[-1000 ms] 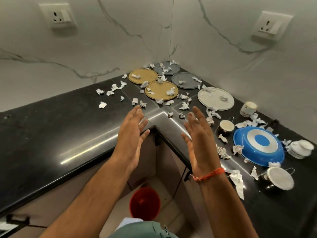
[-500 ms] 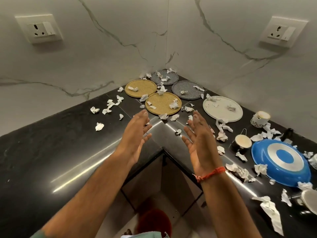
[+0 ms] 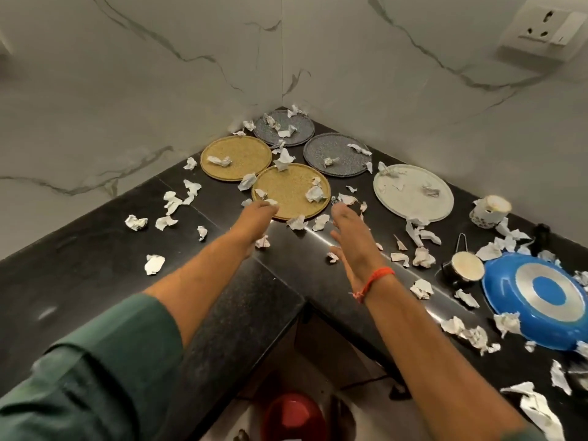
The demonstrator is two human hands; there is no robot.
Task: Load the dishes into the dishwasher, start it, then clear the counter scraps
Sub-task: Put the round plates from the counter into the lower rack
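Both our hands have reached forward; left hand (image 3: 254,218) and right hand (image 3: 350,237) hang unclenched, holding nothing, at the gold plate (image 3: 291,195). We should tip off its paper scraps (image 3: 315,194) before lifting.

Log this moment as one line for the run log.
phase: reaching for dishes | left hand: open, at near yellow plate rim | right hand: open, above counter | paper scraps: uncleared

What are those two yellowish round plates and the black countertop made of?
The nearer yellow plate and the farther yellow plate have a matte, grainy, speckled face, which suggests stoneware or melamine; I can't tell which. The countertop looks like polished black granite: glossy, with light streaks and fine flecks at its edge.
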